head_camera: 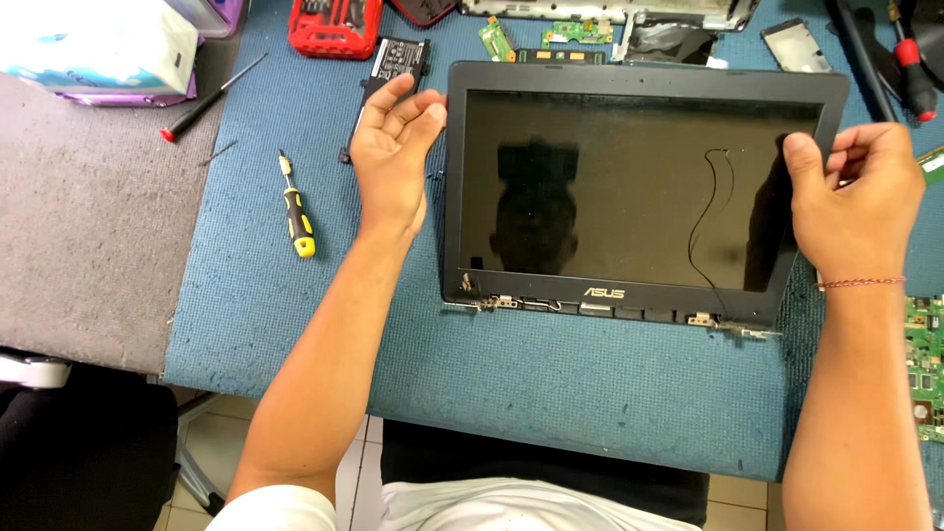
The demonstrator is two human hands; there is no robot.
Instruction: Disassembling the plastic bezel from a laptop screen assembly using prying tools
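A detached laptop screen panel [629,285] with a dark grey bezel lies flat on the blue mat, glass up, hinges toward me. A thin black wire [710,211] loops over the right part of the glass. My left hand [391,157] rests at the panel's upper left corner, fingers loosely curled against the bezel edge, holding nothing I can make out. My right hand [854,192] grips the panel's right edge, thumb on the bezel front and fingers curled behind it.
A yellow-and-black screwdriver [297,208] lies left of my left arm, a red-handled one [208,98] farther back. A red bit case [334,28], circuit boards [497,39], a green board [924,364] and tissue box [98,44] ring the blue mat [551,393].
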